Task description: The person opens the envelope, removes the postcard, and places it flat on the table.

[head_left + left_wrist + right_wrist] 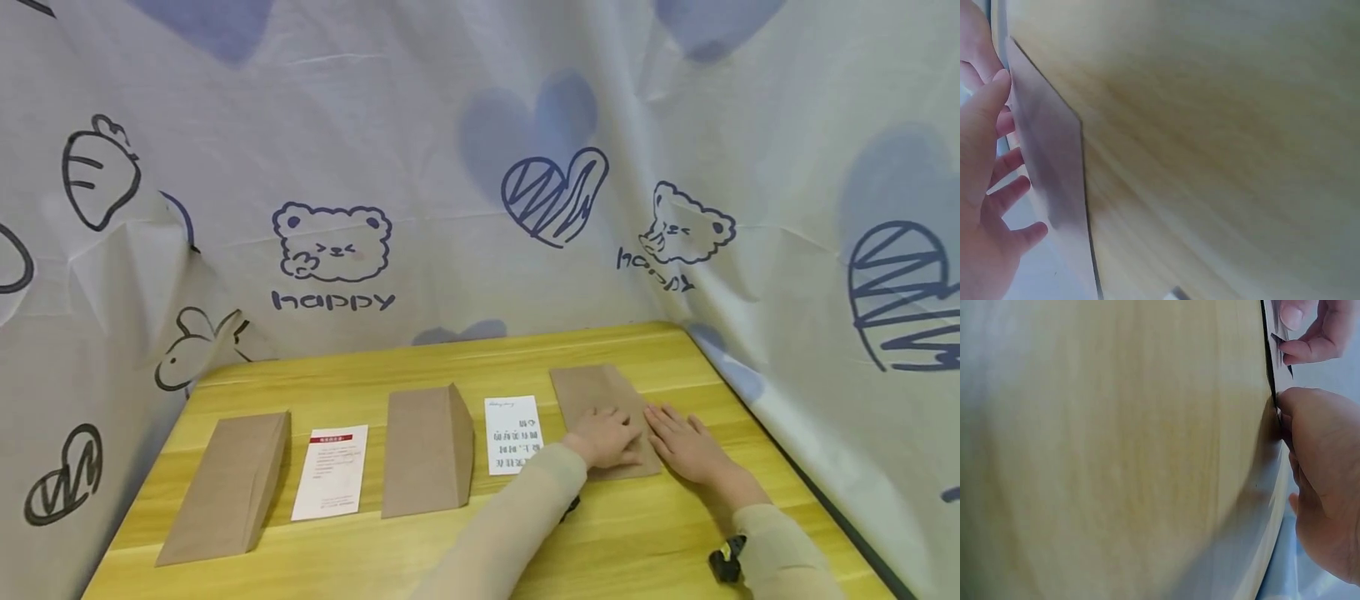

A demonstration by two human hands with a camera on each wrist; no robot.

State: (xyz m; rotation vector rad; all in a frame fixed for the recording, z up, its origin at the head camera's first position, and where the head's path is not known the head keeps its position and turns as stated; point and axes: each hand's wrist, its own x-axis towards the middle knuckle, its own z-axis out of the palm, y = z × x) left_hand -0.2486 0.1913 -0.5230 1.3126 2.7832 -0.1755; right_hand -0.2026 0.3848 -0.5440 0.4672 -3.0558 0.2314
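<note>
A flat brown paper piece (596,387), perhaps a bag or envelope, lies at the table's right with a slanted right part. My left hand (609,437) rests on its lower right area with bent, spread fingers. In the left wrist view, that hand's thumb and fingers (1013,194) touch the brown paper (1054,144). My right hand (686,446) lies along the paper's right edge, fingers fairly straight. In the right wrist view, the right hand (1325,469) has its thumb at the paper's edge, close to the left hand's fingertips. The right fingers' undersides are hidden.
To the left lie a white card with large characters (513,425), a folded brown paper piece (420,450), a white card with a red band (330,475) and another folded brown paper piece (217,492). A printed curtain (450,275) hangs behind the wooden table (337,567).
</note>
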